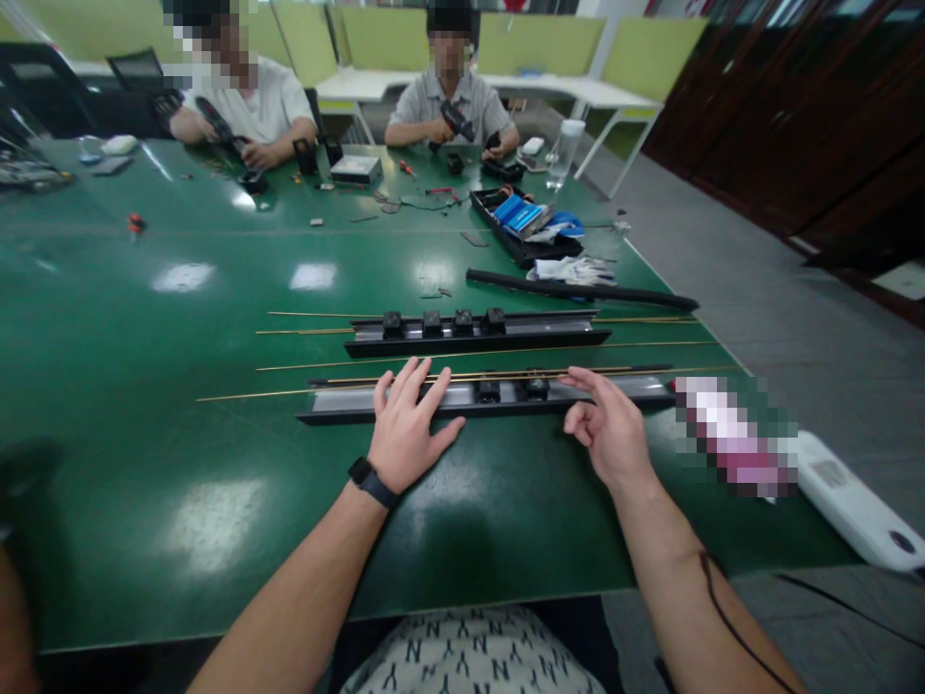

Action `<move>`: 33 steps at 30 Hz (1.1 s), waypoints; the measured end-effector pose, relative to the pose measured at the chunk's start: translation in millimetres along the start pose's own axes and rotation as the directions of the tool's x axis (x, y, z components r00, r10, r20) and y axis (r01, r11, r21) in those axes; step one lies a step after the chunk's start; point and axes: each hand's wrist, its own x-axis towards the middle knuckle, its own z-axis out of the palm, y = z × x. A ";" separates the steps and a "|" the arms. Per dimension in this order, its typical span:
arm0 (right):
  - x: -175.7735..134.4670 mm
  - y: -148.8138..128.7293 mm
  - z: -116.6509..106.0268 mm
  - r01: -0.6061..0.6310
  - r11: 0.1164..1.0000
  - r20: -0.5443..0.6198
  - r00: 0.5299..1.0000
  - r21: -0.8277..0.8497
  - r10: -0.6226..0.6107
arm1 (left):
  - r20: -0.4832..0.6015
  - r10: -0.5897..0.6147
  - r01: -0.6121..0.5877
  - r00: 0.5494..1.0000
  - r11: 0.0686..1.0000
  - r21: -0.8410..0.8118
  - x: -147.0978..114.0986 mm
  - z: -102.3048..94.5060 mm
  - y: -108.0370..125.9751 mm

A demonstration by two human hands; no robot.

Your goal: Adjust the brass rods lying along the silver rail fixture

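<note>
My left hand [405,429], wearing a black watch [372,480], lies with fingers spread across the left part of the nearer black channel [339,416]. My right hand [613,424] is over the channel's right part; its index and middle fingers stretch to thin brass-coloured rods, while the others curl in. Whether those fingertips press on the rods cannot be made out. Small black blocks [488,389] sit in the channel between my hands. One brass-coloured rod [238,396] sticks out past the channel's left end. Behind lies a second channel [477,341] holding several black blocks.
A black strip [578,290], white gloves [574,271] and a black tray [498,231] with blue items lie beyond. At right are a blurred pink-and-white item [729,439] and a white device [853,501]. Two people across the green table [238,559] hold power drills.
</note>
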 end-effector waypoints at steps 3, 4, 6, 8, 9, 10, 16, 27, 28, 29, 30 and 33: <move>-0.2 -1.2 0.5 0.001 1.000 -0.013 1.000 0.008 -0.001 | 0.000 0.002 -0.002 1.000 1.000 0.001 -0.2 -0.1 0.0; -0.2 -1.5 0.6 0.001 1.000 -0.017 1.000 0.012 0.000 | 0.001 0.002 -0.002 1.000 1.000 0.000 -0.3 0.0 0.0; 0.1 -1.8 0.7 0.004 1.000 -0.031 1.000 0.020 -0.003 | -0.002 0.001 -0.001 1.000 1.000 -0.002 -0.5 0.1 -0.1; 0.5 -1.6 0.3 0.013 1.000 -0.048 0.999 0.024 -0.011 | -0.001 0.000 0.000 1.000 1.000 -0.006 -0.6 0.2 -0.1; 0.7 -1.3 0.1 0.019 0.999 -0.055 0.998 0.025 -0.018 | 0.000 0.000 0.000 1.000 1.000 -0.008 -0.6 0.2 -0.1; 0.8 -1.1 -0.2 0.025 0.999 -0.057 0.998 0.026 -0.023 | 0.002 -0.001 0.001 1.000 1.000 -0.009 -0.6 0.1 -0.1; -0.2 -1.7 0.1 0.023 1.000 -0.026 0.999 0.013 -0.023 | 0.004 -0.002 0.002 1.000 1.000 -0.004 -0.3 -0.2 0.0; 1.2 1.6 -0.9 0.019 1.000 -0.025 1.000 0.024 -0.019 | -0.001 0.003 -0.003 1.000 1.000 -0.004 -0.1 0.3 -0.8; 1.6 1.6 -1.3 0.024 0.999 -0.036 0.999 0.029 -0.023 | -0.001 0.004 -0.004 1.000 1.000 -0.001 -0.1 0.4 -0.9; 2.0 1.7 -1.7 0.029 0.999 -0.049 0.998 0.035 -0.027 | -0.001 0.004 -0.004 1.000 1.000 0.001 -0.1 0.5 -1.1; 2.3 1.8 -2.0 0.033 0.999 -0.063 0.998 0.040 -0.031 | -0.001 0.005 -0.005 1.000 1.000 0.002 -0.1 0.6 -1.2; 2.5 2.4 -2.2 0.037 0.999 -0.067 0.997 0.039 -0.034 | 0.002 0.006 -0.006 1.000 1.000 0.005 -0.2 0.8 -1.3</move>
